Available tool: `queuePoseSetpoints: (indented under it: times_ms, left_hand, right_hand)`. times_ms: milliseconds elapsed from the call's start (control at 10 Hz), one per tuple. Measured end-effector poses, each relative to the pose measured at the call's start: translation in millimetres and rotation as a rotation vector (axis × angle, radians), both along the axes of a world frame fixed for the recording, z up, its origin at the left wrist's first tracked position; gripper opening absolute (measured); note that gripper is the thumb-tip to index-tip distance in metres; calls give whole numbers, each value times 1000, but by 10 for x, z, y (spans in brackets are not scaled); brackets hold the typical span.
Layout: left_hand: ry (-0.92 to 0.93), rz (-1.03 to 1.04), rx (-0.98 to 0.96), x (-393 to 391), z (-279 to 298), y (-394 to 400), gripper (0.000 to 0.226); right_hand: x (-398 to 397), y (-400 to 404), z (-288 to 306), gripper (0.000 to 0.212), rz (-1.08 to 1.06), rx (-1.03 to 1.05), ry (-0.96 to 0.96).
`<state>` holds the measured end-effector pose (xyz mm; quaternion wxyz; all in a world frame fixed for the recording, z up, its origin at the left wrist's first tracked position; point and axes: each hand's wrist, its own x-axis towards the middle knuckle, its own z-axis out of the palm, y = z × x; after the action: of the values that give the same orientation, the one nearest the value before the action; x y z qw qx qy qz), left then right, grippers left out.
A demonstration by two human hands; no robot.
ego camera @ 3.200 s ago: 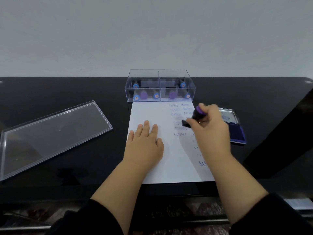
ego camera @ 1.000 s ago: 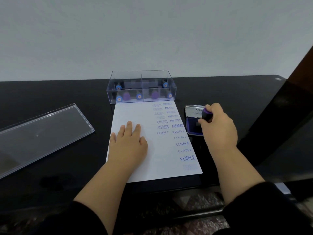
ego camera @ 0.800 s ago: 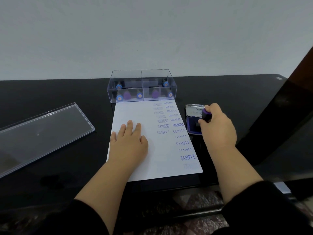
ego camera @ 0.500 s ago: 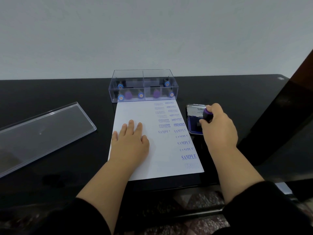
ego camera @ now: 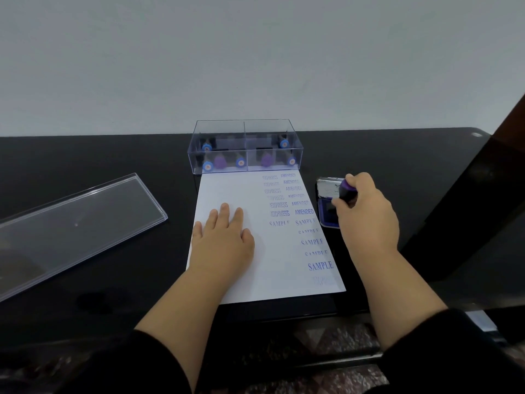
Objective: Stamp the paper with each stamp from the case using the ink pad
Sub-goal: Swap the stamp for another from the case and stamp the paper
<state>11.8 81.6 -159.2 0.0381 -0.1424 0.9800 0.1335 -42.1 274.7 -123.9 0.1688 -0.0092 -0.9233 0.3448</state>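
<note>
Both bare forearms emerge from black long sleeves (ego camera: 443,345) pushed up toward the elbows.

A glossy black table (ego camera: 85,294) carries the paper (ego camera: 272,280) at its near edge, the clear case (ego camera: 245,146) touching the paper's far end, the ink pad (ego camera: 326,211) just right of the paper, and a clear lid (ego camera: 76,231) well left.

The surface (ego camera: 85,166) is black and glossy, smooth enough to throw reflections. The paper (ego camera: 227,189) is white and matt. The case (ego camera: 244,129) at the surface's far edge is clear hard plastic, as is the glossy lid (ego camera: 79,220) toward the left edge. The ink pad (ego camera: 326,211) has a shiny metal lid and a dull blue pad. The sleeves (ego camera: 127,365) are matt black cloth
</note>
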Motion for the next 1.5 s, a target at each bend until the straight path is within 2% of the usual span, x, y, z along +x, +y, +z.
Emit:
queuePoseSetpoints:
  times_ms: [300,600,700,1500]
  left_hand:
    - [4,-10,7,8,10,5,54]
    - [-9,-8,2,0,10,1,54]
    - [-16,-10,3,3,15,0,54]
    - [-12,-11,1,-10,6,-7,54]
  right_hand:
    - [180,-282,-5,23,172,-45,-23]
    - [266,-473,-41,19,293,21,-46]
    - [295,-502,-49,27,330,72,-52]
    - [339,-569,-120,24,340,155,-75]
